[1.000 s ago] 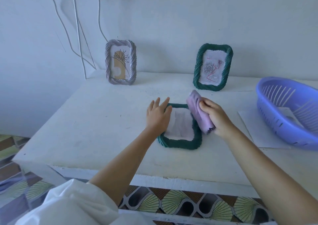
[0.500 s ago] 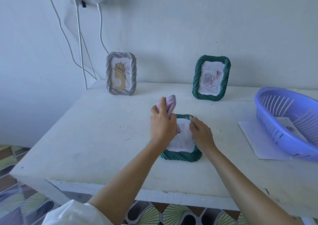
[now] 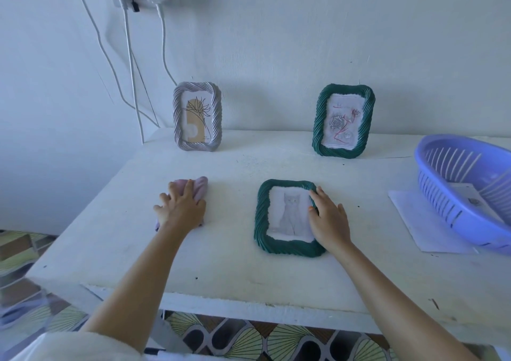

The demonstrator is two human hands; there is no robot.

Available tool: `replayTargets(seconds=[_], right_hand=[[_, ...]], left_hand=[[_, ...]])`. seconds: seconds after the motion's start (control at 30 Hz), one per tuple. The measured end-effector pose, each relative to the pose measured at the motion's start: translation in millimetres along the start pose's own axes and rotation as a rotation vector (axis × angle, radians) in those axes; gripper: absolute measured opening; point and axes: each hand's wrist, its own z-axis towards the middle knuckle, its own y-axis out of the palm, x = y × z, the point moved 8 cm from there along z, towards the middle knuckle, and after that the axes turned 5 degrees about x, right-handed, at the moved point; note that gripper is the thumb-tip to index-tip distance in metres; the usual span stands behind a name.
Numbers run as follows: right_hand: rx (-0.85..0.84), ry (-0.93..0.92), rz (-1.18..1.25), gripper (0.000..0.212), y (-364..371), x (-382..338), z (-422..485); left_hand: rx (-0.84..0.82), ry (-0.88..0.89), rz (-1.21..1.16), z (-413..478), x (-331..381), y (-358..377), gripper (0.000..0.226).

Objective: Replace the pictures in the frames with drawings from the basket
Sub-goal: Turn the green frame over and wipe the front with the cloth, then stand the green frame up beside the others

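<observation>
Both bare forearms reach forward over the near edge of the table (image 3: pixel 235 266), palms down. The left hand (image 3: pixel 181 208) lies toward the left edge, fingers spread and lightly bent over a cloth (image 3: pixel 201 185). The right hand (image 3: pixel 329 217) rests on the right side of a frame (image 3: pixel 261 217), fingers nearly straight.

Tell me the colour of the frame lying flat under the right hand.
Dark green frame, with a twisted rope pattern; head view.

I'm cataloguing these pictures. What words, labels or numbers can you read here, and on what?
No text can be read anywhere.
Silver frame: tiny marks at the print's lower corner, too small.
Standing green frame: faint marks above the roses, blurred.
Paper in the basket: small mark, unreadable.
</observation>
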Motion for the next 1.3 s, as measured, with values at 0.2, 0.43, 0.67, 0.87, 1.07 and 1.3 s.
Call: replayTargets(seconds=[0.2, 0.43, 0.67, 0.87, 1.07, 1.3], right_hand=[[-0.004, 0.001, -0.001, 0.048, 1, 0, 0], [-0.024, 0.011, 0.037, 0.048, -1, -2, -1], [0.049, 0.175, 0.065, 0.029, -30, 17, -2], [-0.025, 0.205, 0.11, 0.039, -28, 12, -3], [-0.077, 0.399, 0.709, 0.043, -28, 14, -2], [-0.353, 0.382, 1.069, 0.037, -31, -2, 15]], left_hand=[[-0.043, -0.011, 0.002, -1, 1, -1, 0.067], [0.204, 0.196, -0.365, -37, 69, -27, 0.056], [-0.181, 0.193, -0.448, -66, 116, 24, 0.038], [-0.204, 0.092, -0.628, -64, 121, 30, 0.01], [-0.25, -0.118, -1.033, -65, 115, 23, 0.039], [-0.297, -0.149, -1.405, -60, 123, 3, 0.042]])
